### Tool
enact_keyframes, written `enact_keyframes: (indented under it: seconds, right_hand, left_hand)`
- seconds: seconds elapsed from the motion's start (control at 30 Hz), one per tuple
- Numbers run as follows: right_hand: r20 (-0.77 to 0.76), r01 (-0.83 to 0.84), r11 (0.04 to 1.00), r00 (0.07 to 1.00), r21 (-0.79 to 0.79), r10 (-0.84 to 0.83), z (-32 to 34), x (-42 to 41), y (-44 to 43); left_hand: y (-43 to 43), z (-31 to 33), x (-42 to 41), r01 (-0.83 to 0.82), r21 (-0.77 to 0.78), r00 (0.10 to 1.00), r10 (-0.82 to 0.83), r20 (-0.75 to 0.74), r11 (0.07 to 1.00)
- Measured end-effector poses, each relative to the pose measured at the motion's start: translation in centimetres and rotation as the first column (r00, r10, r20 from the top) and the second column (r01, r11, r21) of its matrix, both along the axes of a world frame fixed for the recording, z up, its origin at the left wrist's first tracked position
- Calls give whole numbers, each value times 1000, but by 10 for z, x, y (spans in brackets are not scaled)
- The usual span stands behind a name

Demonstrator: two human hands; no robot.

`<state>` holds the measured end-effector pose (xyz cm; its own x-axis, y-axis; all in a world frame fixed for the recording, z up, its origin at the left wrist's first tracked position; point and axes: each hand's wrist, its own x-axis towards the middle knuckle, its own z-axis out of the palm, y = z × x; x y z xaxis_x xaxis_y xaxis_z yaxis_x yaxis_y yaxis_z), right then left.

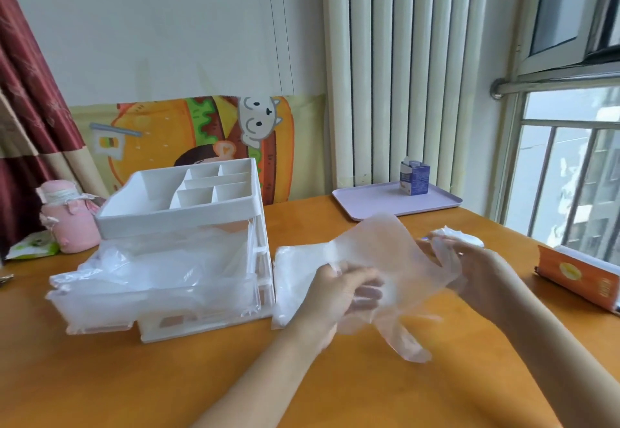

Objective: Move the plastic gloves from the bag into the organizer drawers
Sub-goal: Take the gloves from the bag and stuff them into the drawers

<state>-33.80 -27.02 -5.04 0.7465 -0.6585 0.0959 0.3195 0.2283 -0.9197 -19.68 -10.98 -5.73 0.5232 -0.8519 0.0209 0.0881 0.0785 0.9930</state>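
Translucent plastic glove (375, 246) hangs stretched between both hands, just above the orange-brown wooden desk (235, 377), its finger-parts drooping toward the desk. The left hand (335, 293) has its fingers curled into the film and grips one side. The right hand (483, 270) pinches the other, with a crumpled white wad of film (459, 238) at its fingertips; whether that is a second glove I cannot tell.

Under the left hand lies a flat clear plastic bag (288, 280), touching the white plastic organizer (181, 212). The organizer's clear pulled-out drawer (151, 296) already holds loose film.

This looks like the carrying step: one glove is out and not yet stowed. The next move calls for swinging it left over the drawer's front wall and letting go with both hands, probably gathering the limp film first so that it does not spill over.
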Motion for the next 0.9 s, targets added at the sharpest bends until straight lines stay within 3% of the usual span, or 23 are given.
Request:
enact_keyframes:
  seconds: [0.07,0.1,0.17,0.23,0.33,0.4,0.53,0.6,0.73,0.83,0.9]
  right_hand:
    - [-40,60,990,997,-130,-66,18,-4,1]
    - [-73,20,962,996,-272,-42,29,-7,6]
    - [-204,-129,822,979,-555,16,52,-11,18]
    - [-321,-268,666,946,-696,44,78,-7,34]
    - [-464,-436,502,882,-747,76,109,8,68]
    - [-518,-481,372,855,-794,0,119,24,89]
    - [-455,-435,155,880,-887,-135,139,46,127]
    - [-424,-410,154,902,-899,-78,148,54,140]
    - [-247,-263,423,965,-867,94,160,78,159]
    - [-79,-85,468,996,-880,31,170,99,168]
    - [-14,-12,555,1000,-832,1,173,113,173]
  left_hand:
    - [14,14,-4,6,74,972,-23,234,997]
    - [21,21,-6,0,103,939,-35,343,995]
    - [37,38,-8,-8,148,865,-67,497,989]
    - [53,54,-9,17,203,834,-126,537,979]
    - [79,76,-6,25,235,762,-171,625,972]
    - [94,88,-4,35,230,739,-181,649,972]
    - [124,102,6,-29,172,744,-94,662,985]
    - [139,106,16,-68,152,782,-42,622,986]
    - [173,113,43,-127,80,856,69,512,989]
    - [193,114,65,-186,-35,944,189,271,982]
    - [202,115,78,-207,-113,977,212,31,972]
